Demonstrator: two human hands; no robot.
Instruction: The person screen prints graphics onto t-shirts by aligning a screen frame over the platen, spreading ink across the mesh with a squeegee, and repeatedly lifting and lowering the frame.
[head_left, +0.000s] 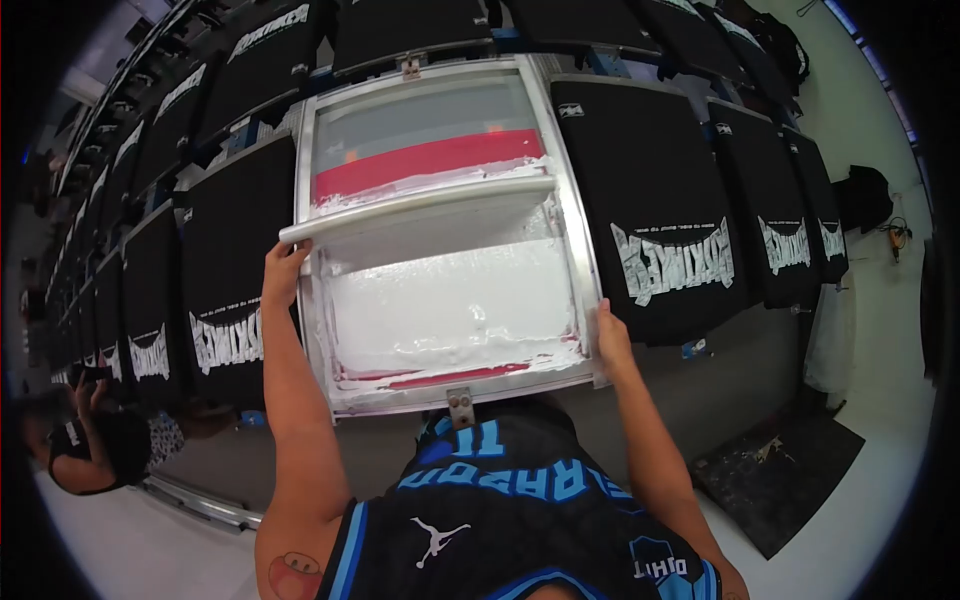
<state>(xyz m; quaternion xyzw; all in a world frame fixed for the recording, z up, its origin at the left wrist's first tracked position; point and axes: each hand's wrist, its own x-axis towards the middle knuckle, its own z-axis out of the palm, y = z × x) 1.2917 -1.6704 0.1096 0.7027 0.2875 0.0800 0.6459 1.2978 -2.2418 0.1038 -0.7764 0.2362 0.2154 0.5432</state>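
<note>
A screen printing frame [577, 232] with metal sides is in front of me, its mesh covered by thick white ink [450, 300] with red areas at the top and bottom. Across the frame lies a squeegee [420, 211] with a pale bar, its left end sticking out past the frame's side. My left hand [284, 272] is closed at the frame's left side, just under that end of the squeegee. Lower on the right side, my right hand [611, 338] grips the frame's edge, its fingers partly hidden beneath.
Black shirts with white print lie on boards at both sides, including one on the right [650, 190] and one on the left [240, 230]. More boards stand behind the frame. Another person [105, 440] is at lower left. A dark mat [780, 485] lies on the floor at right.
</note>
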